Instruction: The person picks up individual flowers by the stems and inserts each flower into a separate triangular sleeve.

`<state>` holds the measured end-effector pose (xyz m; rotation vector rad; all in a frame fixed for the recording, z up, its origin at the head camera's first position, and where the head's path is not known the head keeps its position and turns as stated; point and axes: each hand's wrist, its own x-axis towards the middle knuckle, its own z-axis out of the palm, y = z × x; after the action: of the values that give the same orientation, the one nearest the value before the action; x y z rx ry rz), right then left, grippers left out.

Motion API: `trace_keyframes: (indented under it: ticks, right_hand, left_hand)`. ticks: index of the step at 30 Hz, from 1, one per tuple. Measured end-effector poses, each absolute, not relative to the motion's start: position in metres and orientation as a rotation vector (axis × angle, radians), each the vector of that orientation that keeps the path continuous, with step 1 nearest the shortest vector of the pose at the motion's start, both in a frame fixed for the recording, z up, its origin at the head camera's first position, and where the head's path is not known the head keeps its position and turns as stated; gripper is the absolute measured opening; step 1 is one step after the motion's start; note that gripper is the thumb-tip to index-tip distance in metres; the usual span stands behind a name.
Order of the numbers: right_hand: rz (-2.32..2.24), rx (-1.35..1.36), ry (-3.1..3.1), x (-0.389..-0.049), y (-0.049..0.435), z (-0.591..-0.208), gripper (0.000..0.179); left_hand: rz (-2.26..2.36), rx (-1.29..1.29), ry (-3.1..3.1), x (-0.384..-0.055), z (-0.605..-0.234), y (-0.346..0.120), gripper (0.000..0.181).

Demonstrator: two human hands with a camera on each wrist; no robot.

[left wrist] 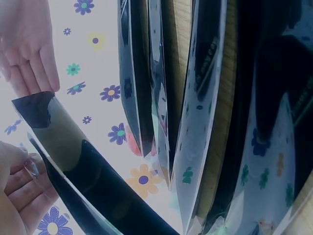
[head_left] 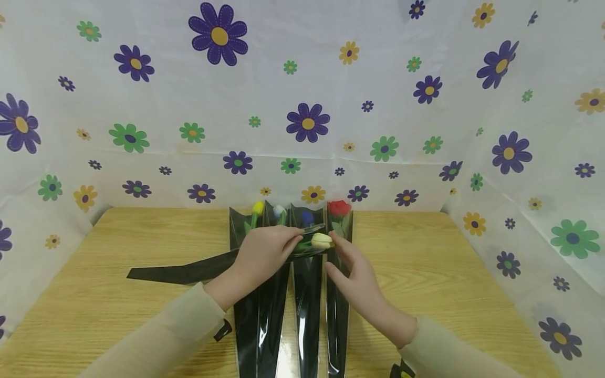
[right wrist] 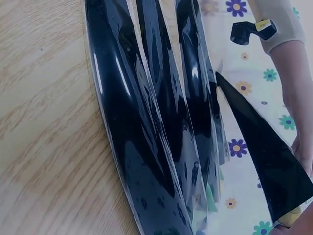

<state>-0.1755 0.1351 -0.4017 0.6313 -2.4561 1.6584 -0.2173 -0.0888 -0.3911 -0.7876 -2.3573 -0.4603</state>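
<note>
A pale yellow tulip [head_left: 322, 241] lies crosswise in a narrow black wrapping sleeve [head_left: 189, 270], whose tapered tail points left. My left hand [head_left: 267, 247] pinches this sleeve near its clear open end, and the thumb lies along it. On the other side, my right hand [head_left: 356, 273] has its fingers extended around the mouth of the sleeve, fingertips right at the bloom. In the left wrist view the sleeve's dark edge overlaps the right fingertips [left wrist: 36, 73]. The tulip's stem is hidden inside the sleeve.
Beneath the hands, several black-sleeved flowers lie side by side on the wooden table [head_left: 425, 262]. Their blooms include a yellow tulip [head_left: 258, 208], a whitish one [head_left: 279, 211], a blue one [head_left: 308, 217] and a red rose [head_left: 339, 208]. A flower-printed cloth [head_left: 264, 94] hangs behind.
</note>
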Motion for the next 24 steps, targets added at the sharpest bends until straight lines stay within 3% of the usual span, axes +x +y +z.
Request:
trace_keyframes:
  ticks: [24]
  right_hand:
    - [1.507, 0.604, -2.562, -0.1728, 0.1264, -0.4042, 0.063]
  left_hand:
    - [-0.43, -0.811, -2.366, -0.2146, -0.3856, -0.0866, 0.015]
